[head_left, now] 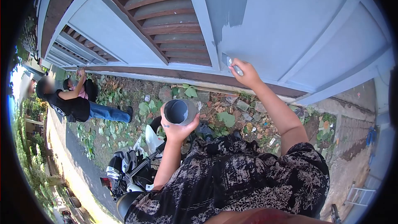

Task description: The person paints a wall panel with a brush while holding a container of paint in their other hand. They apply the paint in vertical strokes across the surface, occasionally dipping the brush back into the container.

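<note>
My left hand (178,130) is wrapped round a cup of grey paint (179,112), held in front of my body with its mouth facing me. Paint smears mark the fingers. Higher up and to the right, my right hand (245,74) grips a paintbrush (237,69) by its handle. The bristles rest on or very close to the light blue-grey wall panel (286,29), near its lower left corner. A darker grey painted patch (226,0) covers the panel's upper left, with a ragged lower edge.
Brown louvred slats (166,20) fill the neighbouring section. At left, a person in a black top and jeans (74,103) faces the wall, another person beside them. A motorcycle (132,166) stands close to my left. Leaves and rubble (244,112) cover the ground along the wall.
</note>
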Motion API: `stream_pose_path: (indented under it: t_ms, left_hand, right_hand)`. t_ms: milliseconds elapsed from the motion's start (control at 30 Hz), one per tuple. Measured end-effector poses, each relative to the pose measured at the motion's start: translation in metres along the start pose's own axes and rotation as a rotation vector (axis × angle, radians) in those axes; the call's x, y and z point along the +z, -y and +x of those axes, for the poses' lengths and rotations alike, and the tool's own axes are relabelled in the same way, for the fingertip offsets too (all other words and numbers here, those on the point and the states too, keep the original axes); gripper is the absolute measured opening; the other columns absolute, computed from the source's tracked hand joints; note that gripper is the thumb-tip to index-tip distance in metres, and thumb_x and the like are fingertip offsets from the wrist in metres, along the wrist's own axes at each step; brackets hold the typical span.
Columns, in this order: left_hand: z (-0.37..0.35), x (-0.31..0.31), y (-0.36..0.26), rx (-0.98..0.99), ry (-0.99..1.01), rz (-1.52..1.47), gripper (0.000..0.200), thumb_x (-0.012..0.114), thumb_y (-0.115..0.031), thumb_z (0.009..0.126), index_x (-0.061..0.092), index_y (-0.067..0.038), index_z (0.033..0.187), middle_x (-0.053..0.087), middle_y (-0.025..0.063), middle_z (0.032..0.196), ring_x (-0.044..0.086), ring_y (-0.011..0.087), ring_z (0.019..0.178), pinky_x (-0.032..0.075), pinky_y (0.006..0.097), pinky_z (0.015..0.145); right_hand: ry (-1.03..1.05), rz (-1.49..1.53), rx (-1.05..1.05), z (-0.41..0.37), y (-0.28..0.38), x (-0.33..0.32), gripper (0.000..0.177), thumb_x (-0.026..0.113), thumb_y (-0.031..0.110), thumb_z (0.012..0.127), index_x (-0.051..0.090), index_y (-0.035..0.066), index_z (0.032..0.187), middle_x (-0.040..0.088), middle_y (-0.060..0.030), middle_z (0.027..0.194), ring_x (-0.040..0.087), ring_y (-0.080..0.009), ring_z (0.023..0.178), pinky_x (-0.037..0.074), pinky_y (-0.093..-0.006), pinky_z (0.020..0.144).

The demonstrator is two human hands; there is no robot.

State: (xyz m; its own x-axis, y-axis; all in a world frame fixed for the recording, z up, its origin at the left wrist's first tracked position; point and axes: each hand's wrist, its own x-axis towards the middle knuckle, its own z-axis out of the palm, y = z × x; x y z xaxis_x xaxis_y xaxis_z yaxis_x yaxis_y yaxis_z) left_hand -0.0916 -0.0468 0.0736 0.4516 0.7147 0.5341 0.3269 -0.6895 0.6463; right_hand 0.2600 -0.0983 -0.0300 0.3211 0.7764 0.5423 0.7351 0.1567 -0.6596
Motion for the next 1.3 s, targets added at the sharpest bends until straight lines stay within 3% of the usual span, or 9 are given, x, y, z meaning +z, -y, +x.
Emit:
stream_pose_path:
  t_ms: [67,100,300,467,533,567,633,733,1300]
  left_hand:
    - [-0.001,0.005,0.004,-0.024,0.035,-0.087,0.084,0.101,-0.027,0.064,0.055,0.002,0.128,0.075,0.0113,0.106,0.076,0.0208,0.093,0.061,0.0359,0.085]
    - [-0.001,0.004,0.007,0.016,0.027,-0.054,0.083,0.101,-0.028,0.066,0.055,0.001,0.128,0.076,0.0117,0.106,0.076,0.0216,0.093,0.062,0.0364,0.085]
    - [0.005,0.014,0.000,-0.017,0.040,-0.139,0.084,0.101,-0.029,0.067,0.054,0.001,0.129,0.077,0.0138,0.105,0.078,0.0245,0.095,0.062,0.0370,0.086]
    - [0.012,0.023,0.003,0.004,0.063,-0.212,0.087,0.102,-0.030,0.066,0.053,0.002,0.130,0.077,0.0146,0.106,0.078,0.0252,0.096,0.062,0.0385,0.087]
    - [0.014,0.026,0.004,0.002,0.084,-0.231,0.086,0.102,-0.030,0.066,0.053,0.001,0.130,0.076,0.0151,0.106,0.078,0.0252,0.097,0.062,0.0384,0.087]
    - [0.015,0.027,0.004,0.000,0.088,-0.237,0.086,0.102,-0.030,0.066,0.053,0.001,0.130,0.076,0.0151,0.106,0.078,0.0252,0.097,0.062,0.0384,0.087]
    - [0.019,0.028,0.003,0.006,0.108,-0.243,0.086,0.102,-0.031,0.066,0.053,0.001,0.130,0.076,0.0153,0.107,0.078,0.0253,0.096,0.062,0.0381,0.086]
    - [0.019,0.027,0.005,0.018,0.145,-0.253,0.087,0.102,-0.031,0.066,0.052,0.001,0.130,0.076,0.0151,0.107,0.078,0.0248,0.096,0.062,0.0380,0.086]
    - [0.023,0.006,0.055,0.026,0.237,-0.266,0.089,0.102,-0.028,0.063,0.053,-0.002,0.133,0.072,0.0135,0.118,0.075,0.0213,0.100,0.061,0.0356,0.090]
  right_hand:
    - [-0.093,0.072,-0.005,0.005,0.030,-0.025,0.017,0.074,0.012,0.098,0.058,0.006,0.099,0.068,-0.0155,0.083,0.068,-0.0398,0.079,0.052,-0.0460,0.070]
    - [-0.121,0.092,0.015,0.008,0.043,-0.035,0.013,0.075,0.009,0.098,0.063,0.004,0.097,0.069,-0.0137,0.084,0.068,-0.0321,0.077,0.052,-0.0397,0.070]
    - [-0.277,0.199,0.025,0.016,0.098,-0.070,0.009,0.076,0.004,0.098,0.069,0.001,0.100,0.074,-0.0120,0.091,0.072,-0.0212,0.084,0.054,-0.0325,0.077]
    - [-0.322,0.074,-0.004,0.018,0.104,-0.067,0.018,0.083,0.005,0.093,0.068,0.000,0.101,0.075,-0.0130,0.094,0.074,-0.0272,0.087,0.057,-0.0354,0.080]
    - [-0.393,-0.030,-0.252,0.025,0.106,-0.068,0.033,0.091,0.007,0.084,0.068,0.000,0.107,0.074,-0.0142,0.093,0.073,-0.0330,0.089,0.058,-0.0399,0.079]
    - [-0.391,-0.036,-0.248,0.028,0.105,-0.069,0.033,0.091,0.007,0.084,0.068,0.000,0.107,0.074,-0.0142,0.093,0.073,-0.0330,0.089,0.058,-0.0399,0.079]
    - [-0.415,-0.294,-0.463,0.041,0.104,-0.074,0.051,0.096,0.011,0.074,0.068,0.001,0.115,0.073,-0.0154,0.092,0.071,-0.0360,0.088,0.057,-0.0434,0.077]
    - [-0.407,-0.468,-0.538,0.049,0.090,-0.071,0.058,0.097,0.013,0.071,0.069,0.000,0.121,0.074,-0.0156,0.097,0.072,-0.0363,0.095,0.058,-0.0428,0.081]
    - [-0.392,-0.432,-0.292,0.017,0.009,0.037,0.064,0.098,0.013,0.068,0.070,0.001,0.124,0.071,-0.0158,0.095,0.069,-0.0355,0.090,0.057,-0.0436,0.080]
